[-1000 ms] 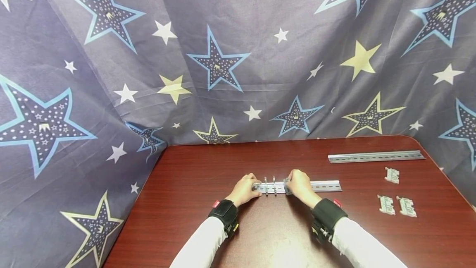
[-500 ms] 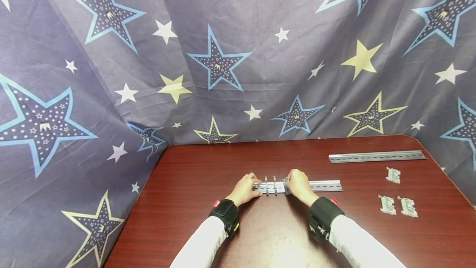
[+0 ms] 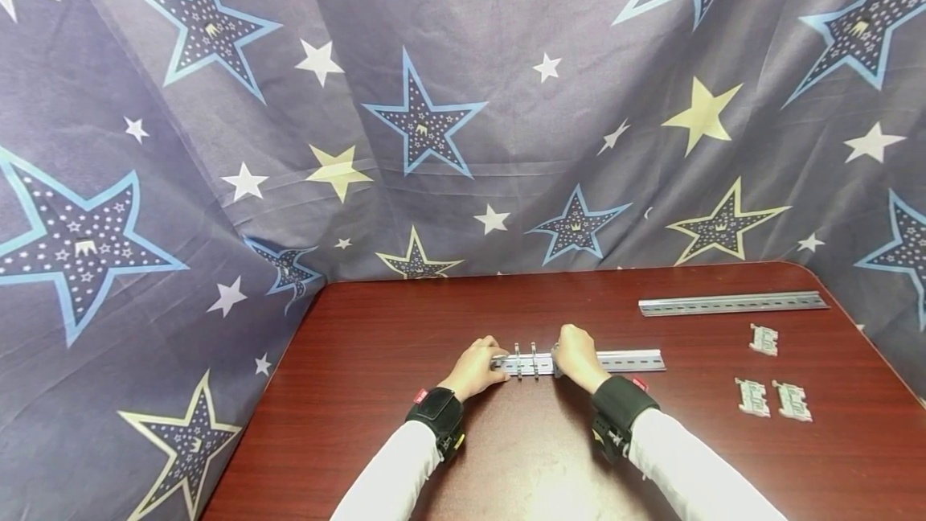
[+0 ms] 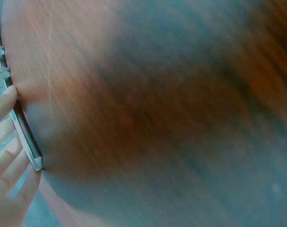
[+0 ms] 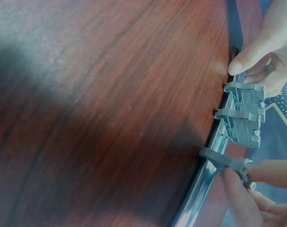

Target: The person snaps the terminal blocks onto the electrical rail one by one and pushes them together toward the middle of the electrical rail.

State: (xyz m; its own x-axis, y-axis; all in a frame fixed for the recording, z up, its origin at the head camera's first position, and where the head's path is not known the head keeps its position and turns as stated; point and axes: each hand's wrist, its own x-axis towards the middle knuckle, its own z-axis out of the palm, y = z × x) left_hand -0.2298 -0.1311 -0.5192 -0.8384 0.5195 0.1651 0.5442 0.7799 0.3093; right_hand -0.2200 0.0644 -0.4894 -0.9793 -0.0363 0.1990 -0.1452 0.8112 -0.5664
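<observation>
On a reddish surface (image 3: pixel 376 320), a slotted metal rail (image 3: pixel 631 361) was held at its left end between thumb and fingers of the left hand (image 3: pixel 473 370). A grey clip (image 5: pixel 222 160) was pinched at the rail by the right hand (image 3: pixel 578 355), near two standing clips (image 5: pixel 242 126).

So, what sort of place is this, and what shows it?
Probably an improvised tabletop workspace: star-patterned fabric hangs behind a reddish-brown table, and a slotted metal rail on it bears small grey parts.
</observation>
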